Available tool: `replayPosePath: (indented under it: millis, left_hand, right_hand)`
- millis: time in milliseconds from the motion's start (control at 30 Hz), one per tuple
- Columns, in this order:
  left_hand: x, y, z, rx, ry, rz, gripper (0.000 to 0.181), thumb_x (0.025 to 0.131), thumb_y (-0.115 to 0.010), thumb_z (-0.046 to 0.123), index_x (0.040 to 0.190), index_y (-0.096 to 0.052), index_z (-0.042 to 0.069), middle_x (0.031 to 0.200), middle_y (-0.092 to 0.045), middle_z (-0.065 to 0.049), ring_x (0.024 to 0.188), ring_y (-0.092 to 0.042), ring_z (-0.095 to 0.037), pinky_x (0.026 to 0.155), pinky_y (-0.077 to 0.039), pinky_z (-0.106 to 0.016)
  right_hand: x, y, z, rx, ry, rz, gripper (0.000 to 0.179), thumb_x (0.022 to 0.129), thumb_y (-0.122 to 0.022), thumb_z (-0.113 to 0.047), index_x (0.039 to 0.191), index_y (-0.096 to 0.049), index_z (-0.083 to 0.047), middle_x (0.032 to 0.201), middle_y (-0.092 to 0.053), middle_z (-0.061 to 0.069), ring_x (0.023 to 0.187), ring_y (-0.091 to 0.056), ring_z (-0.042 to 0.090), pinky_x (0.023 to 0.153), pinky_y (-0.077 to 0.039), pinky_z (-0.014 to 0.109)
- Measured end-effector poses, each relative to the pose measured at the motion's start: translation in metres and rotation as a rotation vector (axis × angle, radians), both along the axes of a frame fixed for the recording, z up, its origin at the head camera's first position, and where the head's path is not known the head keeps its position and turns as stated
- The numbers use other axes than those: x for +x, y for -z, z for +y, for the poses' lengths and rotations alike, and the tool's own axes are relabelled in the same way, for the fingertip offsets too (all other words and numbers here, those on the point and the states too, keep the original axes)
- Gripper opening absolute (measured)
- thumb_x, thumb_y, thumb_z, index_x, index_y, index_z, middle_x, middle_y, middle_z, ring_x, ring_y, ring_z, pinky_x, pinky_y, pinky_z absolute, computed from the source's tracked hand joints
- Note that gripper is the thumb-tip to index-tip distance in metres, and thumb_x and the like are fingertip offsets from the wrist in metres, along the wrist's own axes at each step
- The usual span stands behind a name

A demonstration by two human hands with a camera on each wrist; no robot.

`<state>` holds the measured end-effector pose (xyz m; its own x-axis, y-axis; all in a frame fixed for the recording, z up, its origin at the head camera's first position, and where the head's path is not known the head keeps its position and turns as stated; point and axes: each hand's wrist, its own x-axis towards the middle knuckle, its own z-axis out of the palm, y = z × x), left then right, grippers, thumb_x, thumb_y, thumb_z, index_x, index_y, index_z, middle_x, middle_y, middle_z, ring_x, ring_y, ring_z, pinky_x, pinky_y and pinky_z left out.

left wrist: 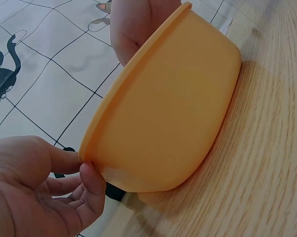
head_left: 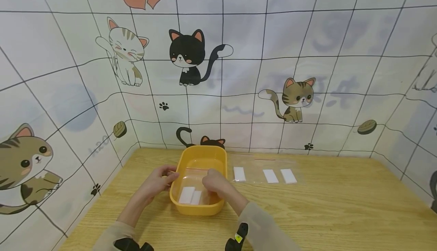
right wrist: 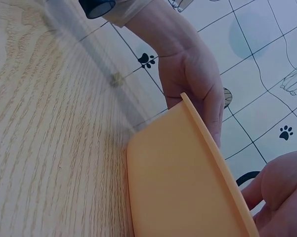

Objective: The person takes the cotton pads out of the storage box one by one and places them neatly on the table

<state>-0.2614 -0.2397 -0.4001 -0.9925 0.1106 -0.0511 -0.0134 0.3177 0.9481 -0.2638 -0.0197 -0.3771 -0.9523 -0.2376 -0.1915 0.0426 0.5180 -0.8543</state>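
A yellow plastic basin (head_left: 199,210) stands on the wooden table. My left hand (head_left: 158,182) grips its left rim; in the left wrist view the thumb and fingers of the left hand (left wrist: 44,190) pinch the rim's edge. My right hand (head_left: 216,182) reaches down inside the basin at its right side, and its fingertips are hidden. The basin's wall also covers part of the right hand (right wrist: 281,192) in the right wrist view. Inside the basin lies a clear zip bag (head_left: 194,175) with a red seal line, next to white rectangular pieces (head_left: 187,195).
Right of the basin, another clear zip bag (head_left: 254,173) lies flat on the table (head_left: 324,205), with white rectangular pieces (head_left: 270,176) on or in it. Behind the table hangs a cat-printed grid sheet (head_left: 239,103).
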Motion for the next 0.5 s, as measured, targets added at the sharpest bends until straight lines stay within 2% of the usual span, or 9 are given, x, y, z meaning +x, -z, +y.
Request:
replayPosePath:
  millis: [300, 500]
  left_hand:
    - [-0.0002, 0.0, 0.0002, -0.001, 0.001, 0.004, 0.036, 0.102, -0.059, 0.011, 0.131, -0.054, -0.01, 0.107, -0.06, -0.017, 0.084, -0.061, -0.022, 0.071, -0.055, -0.034]
    - [-0.0008, 0.0003, 0.0007, -0.011, -0.001, 0.004, 0.037, 0.102, -0.06, 0.012, 0.131, -0.054, -0.01, 0.107, -0.06, -0.017, 0.085, -0.061, -0.022, 0.07, -0.055, -0.034]
  right_hand:
    - [0.0001, 0.0014, -0.001, 0.019, 0.005, -0.009, 0.004, 0.087, -0.049, 0.001, 0.09, -0.052, 0.002, 0.071, -0.048, 0.009, 0.055, -0.044, 0.019, 0.05, -0.035, 0.024]
    - [-0.0008, 0.0069, -0.0031, 0.088, -0.06, 0.015, 0.004, 0.086, -0.05, 0.001, 0.083, -0.052, 0.001, 0.069, -0.048, 0.009, 0.053, -0.043, 0.017, 0.046, -0.033, 0.023]
